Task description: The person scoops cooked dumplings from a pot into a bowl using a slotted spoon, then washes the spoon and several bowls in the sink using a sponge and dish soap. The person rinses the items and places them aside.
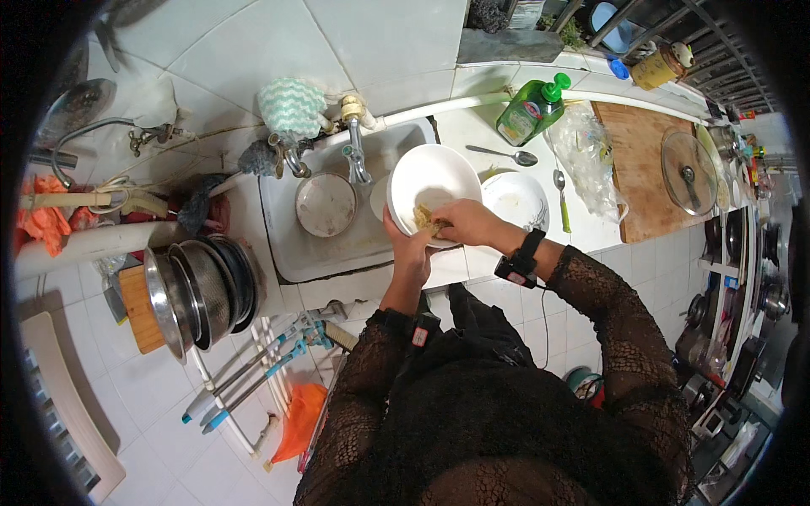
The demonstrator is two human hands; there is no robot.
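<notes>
My left hand [410, 256] grips the near left rim of a deep white bowl [436, 174], tilted over the right side of the sink [373, 253]. Inside the bowl's near edge, my right hand [471, 221] pinches a yellowish-brown scrubber [421, 217], perhaps loofah, against the wall. Its fingertips are partly hidden by the scrubber and the bowl. A round pale dish [326, 205] lies in the sink, and another pale round piece is mostly covered by the bowl. Just right of the bowl, a white plate [516, 196] rests on the counter.
Two taps, one a chrome tap [357, 155], jut over the sink. Behind the plate are a metal spoon [524, 158] and a green soap pump bottle [531, 111]. Rightward lie a green-handled spoon [563, 202], a plastic bag [582, 158] and a cutting board [633, 126]. Metal basins [209, 291] stand left.
</notes>
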